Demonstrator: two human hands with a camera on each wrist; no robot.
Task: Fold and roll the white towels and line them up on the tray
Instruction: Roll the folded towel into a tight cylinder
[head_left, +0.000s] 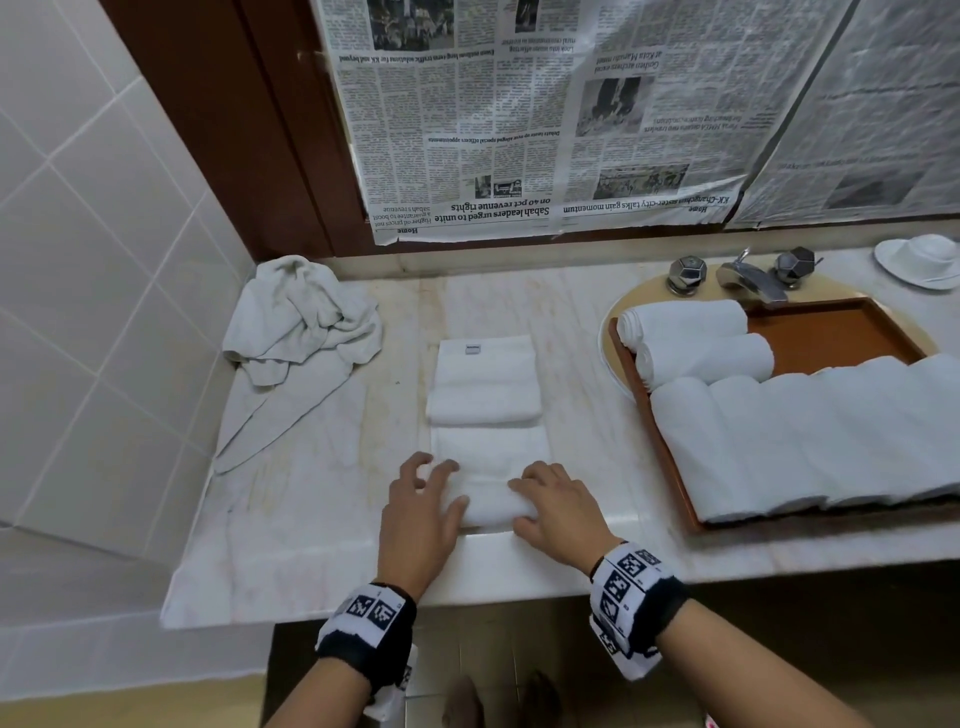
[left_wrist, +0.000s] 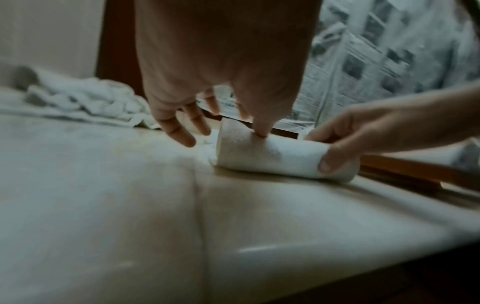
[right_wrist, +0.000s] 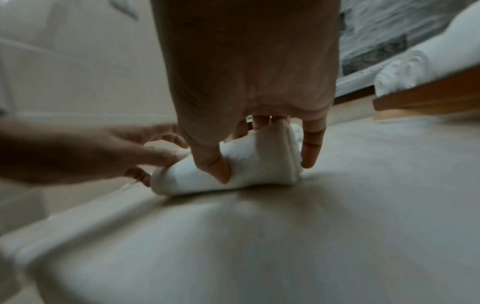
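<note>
I have my left hand (head_left: 422, 503) and right hand (head_left: 555, 512) both clamped on the half-rolled towel (head_left: 491, 488), tray (head_left: 655, 415) at 3 o'clock.

Bare bench (head_left: 322, 519) lies left of the half-rolled towel (head_left: 491, 483); a folded towel (head_left: 485, 382) blocks beyond it, the tray (head_left: 670, 457) right, crumpled towel (head_left: 301, 322) far left

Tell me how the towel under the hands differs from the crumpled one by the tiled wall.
The towel under the hands is folded into a neat strip and partly rolled at its near end; the crumpled towel is an unfolded heap. The left hand and right hand work the first; nothing touches the second. The first looks bright white, the second greyer. Both lie on the marble counter.
</note>
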